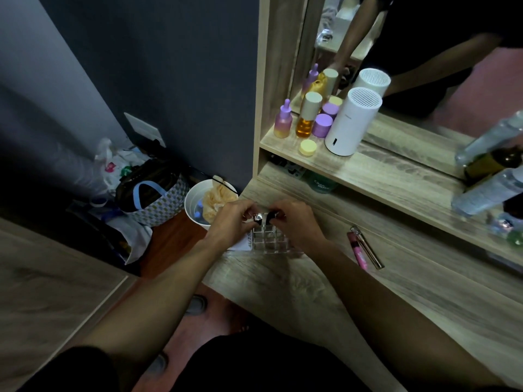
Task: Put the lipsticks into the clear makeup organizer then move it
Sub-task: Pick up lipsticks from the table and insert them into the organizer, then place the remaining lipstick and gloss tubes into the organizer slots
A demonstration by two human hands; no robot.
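The clear makeup organizer, a small grid of square cells, stands on the wooden dressing table near its left edge. My left hand pinches a silver-capped lipstick over the organizer's back row. My right hand pinches a black lipstick right beside it, also over the back cells. How deep either lipstick sits in its cell is hidden by my fingers. A pink lip gloss tube and a clear slim tube lie on the table to the right.
On the shelf above stand purple and amber bottles, a yellow jar and a white cylinder before a mirror. Clear bottles lean at the far right. On the floor left are a white bin and bags.
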